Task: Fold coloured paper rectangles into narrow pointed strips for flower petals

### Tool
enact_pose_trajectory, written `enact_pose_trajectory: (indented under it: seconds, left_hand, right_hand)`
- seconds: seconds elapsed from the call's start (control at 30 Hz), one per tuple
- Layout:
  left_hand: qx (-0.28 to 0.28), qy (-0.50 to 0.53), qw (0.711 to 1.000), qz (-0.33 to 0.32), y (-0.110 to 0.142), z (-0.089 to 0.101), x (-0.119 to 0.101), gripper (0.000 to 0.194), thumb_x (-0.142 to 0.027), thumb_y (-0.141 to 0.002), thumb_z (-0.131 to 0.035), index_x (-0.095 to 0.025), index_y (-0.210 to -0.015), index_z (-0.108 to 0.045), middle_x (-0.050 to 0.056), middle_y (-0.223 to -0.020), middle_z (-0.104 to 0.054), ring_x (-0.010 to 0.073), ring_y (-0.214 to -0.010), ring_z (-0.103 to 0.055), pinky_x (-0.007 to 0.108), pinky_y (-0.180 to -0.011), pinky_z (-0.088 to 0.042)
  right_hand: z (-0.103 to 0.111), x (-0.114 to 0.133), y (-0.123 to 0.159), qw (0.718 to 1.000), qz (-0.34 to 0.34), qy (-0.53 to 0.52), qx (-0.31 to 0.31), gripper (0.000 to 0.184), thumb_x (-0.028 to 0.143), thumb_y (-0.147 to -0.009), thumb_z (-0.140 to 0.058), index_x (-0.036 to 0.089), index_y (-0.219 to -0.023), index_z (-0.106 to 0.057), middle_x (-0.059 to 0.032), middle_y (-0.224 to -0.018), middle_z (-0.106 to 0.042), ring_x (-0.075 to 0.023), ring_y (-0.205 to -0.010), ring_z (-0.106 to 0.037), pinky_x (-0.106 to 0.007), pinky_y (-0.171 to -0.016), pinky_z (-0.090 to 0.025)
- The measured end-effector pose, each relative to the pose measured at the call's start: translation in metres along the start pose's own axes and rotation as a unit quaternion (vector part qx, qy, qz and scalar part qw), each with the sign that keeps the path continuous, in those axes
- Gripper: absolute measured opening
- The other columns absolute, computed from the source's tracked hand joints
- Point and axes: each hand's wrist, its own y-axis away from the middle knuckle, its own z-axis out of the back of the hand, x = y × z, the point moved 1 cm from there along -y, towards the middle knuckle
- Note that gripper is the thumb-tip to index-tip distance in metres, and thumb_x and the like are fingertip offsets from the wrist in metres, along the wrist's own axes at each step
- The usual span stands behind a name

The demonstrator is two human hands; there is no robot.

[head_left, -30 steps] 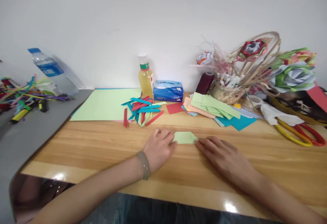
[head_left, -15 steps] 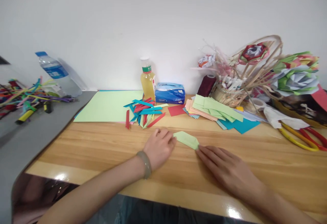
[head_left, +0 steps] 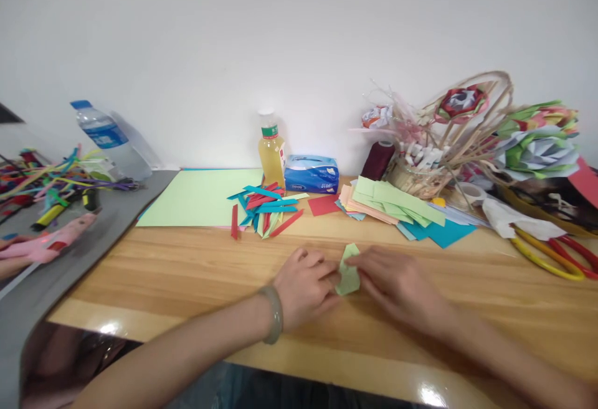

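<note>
A small folded light green paper piece (head_left: 348,273) stands turned upright on the wooden table (head_left: 187,272), pinched between both hands. My left hand (head_left: 306,284), with a bracelet at the wrist, grips its left edge with curled fingers. My right hand (head_left: 397,284) holds its right edge, fingers closed on it. Both hands rest low on the table, near its front edge.
Behind lie a pile of red, blue and green paper strips (head_left: 261,206), a large green sheet (head_left: 200,197), a juice bottle (head_left: 272,152), a tissue pack (head_left: 312,173), a stack of coloured papers (head_left: 397,206), a basket with paper flowers (head_left: 448,147) and scissors (head_left: 551,250). At far left another person's hand holds a pink glue gun (head_left: 51,241).
The green paper was turned from lying flat and lengthwise to upright, and both hands closed in on it. A pink glue gun came into view at the left.
</note>
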Motion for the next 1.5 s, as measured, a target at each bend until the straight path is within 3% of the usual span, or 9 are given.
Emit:
enact_pose_trajectory:
  seconds: [0.07,0.17,0.4,0.67,0.83,0.93,1.03,1.3,1.5]
  left_hand:
    - [0.000,-0.009,1.000,-0.011,0.000,-0.002,0.006,0.020,-0.035,-0.090,-0.049,-0.021,-0.098,-0.062,0.000,-0.104,-0.064,0.0175,-0.092,-0.049,0.033,-0.072,-0.032]
    - [-0.032,-0.032,0.999,-0.026,0.001,-0.006,0.015,0.016,-0.022,-0.092,-0.047,-0.022,-0.096,-0.062,-0.003,-0.102,-0.066,0.0162,-0.094,-0.049,0.033,-0.073,-0.031]
    - [-0.046,-0.070,0.995,-0.050,0.003,-0.007,0.018,0.016,-0.014,-0.090,-0.046,-0.015,-0.092,-0.062,0.002,-0.095,-0.067,0.0184,-0.094,-0.051,0.033,-0.074,-0.032]
    - [-0.058,-0.051,0.994,-0.071,-0.004,-0.002,0.007,0.017,-0.022,-0.089,-0.048,-0.014,-0.100,-0.059,0.003,-0.095,-0.064,0.0187,-0.093,-0.051,0.034,-0.077,-0.034]
    - [-0.063,-0.060,0.996,-0.030,-0.005,-0.005,0.011,0.015,-0.019,-0.090,-0.047,-0.018,-0.087,-0.061,0.001,-0.082,-0.065,0.0162,-0.084,-0.053,0.033,-0.072,-0.034]
    - [-0.077,-0.021,0.997,0.002,-0.003,-0.006,0.016,0.014,-0.021,-0.088,-0.051,-0.019,-0.096,-0.062,0.001,-0.083,-0.066,0.0168,-0.083,-0.054,0.033,-0.073,-0.036]
    - [-0.090,0.052,0.993,0.053,0.000,-0.006,0.019,0.023,-0.022,-0.082,-0.061,-0.019,-0.105,-0.060,0.001,-0.089,-0.068,0.0180,-0.089,-0.054,0.033,-0.079,-0.038]
    - [-0.065,0.166,0.972,0.153,0.001,-0.003,0.019,0.007,-0.019,-0.072,-0.072,-0.023,-0.072,-0.066,-0.006,-0.091,-0.070,0.0169,-0.092,-0.055,0.036,-0.084,-0.037]
    - [-0.081,0.203,0.953,0.209,-0.001,-0.006,0.019,0.008,-0.021,-0.071,-0.072,-0.025,-0.066,-0.068,-0.007,-0.088,-0.071,0.0165,-0.089,-0.055,0.037,-0.084,-0.040]
  right_hand:
    - [0.002,-0.024,-0.004,0.999,0.023,-0.010,0.022,0.032,0.009,-0.085,-0.039,0.014,-0.109,-0.060,-0.0100,-0.102,-0.067,-0.0198,-0.095,-0.059,-0.034,-0.080,-0.050]
    - [-0.002,-0.043,-0.003,0.996,0.059,0.013,0.066,0.034,0.012,-0.086,-0.041,0.019,-0.113,-0.060,-0.0077,-0.112,-0.064,-0.0207,-0.102,-0.058,-0.038,-0.087,-0.049]
    - [0.000,-0.027,0.017,0.994,0.068,0.061,0.067,0.044,0.031,-0.090,-0.045,0.016,-0.131,-0.046,-0.0115,-0.125,-0.056,-0.0250,-0.114,-0.053,-0.044,-0.091,-0.047]
    - [-0.009,-0.022,0.024,0.986,0.098,0.094,0.099,0.046,0.032,-0.090,-0.047,0.012,-0.131,-0.046,-0.0132,-0.130,-0.052,-0.0272,-0.118,-0.048,-0.045,-0.094,-0.045]
    - [-0.011,-0.027,0.018,0.991,0.083,0.095,0.039,0.030,0.027,-0.090,-0.047,0.013,-0.113,-0.059,-0.0141,-0.114,-0.061,-0.0268,-0.107,-0.054,-0.043,-0.085,-0.048]
    - [-0.013,-0.029,0.020,0.993,0.079,0.086,0.011,0.024,0.019,-0.091,-0.043,0.017,-0.105,-0.061,-0.0103,-0.096,-0.065,-0.0218,-0.089,-0.058,-0.037,-0.076,-0.049]
    - [-0.015,-0.028,0.023,0.997,0.055,0.047,-0.006,0.021,0.017,-0.091,-0.042,0.017,-0.101,-0.060,-0.0088,-0.090,-0.064,-0.0199,-0.084,-0.057,-0.035,-0.073,-0.049]
    - [-0.020,-0.031,0.018,0.996,-0.041,-0.080,-0.002,0.012,0.021,-0.089,-0.047,0.020,-0.086,-0.059,-0.0074,-0.088,-0.060,-0.0188,-0.084,-0.056,-0.032,-0.071,-0.048]
    - [-0.015,-0.027,0.015,0.989,-0.091,-0.115,0.008,0.015,0.023,-0.089,-0.047,0.020,-0.081,-0.060,-0.0067,-0.086,-0.060,-0.0196,-0.083,-0.056,-0.034,-0.072,-0.047]
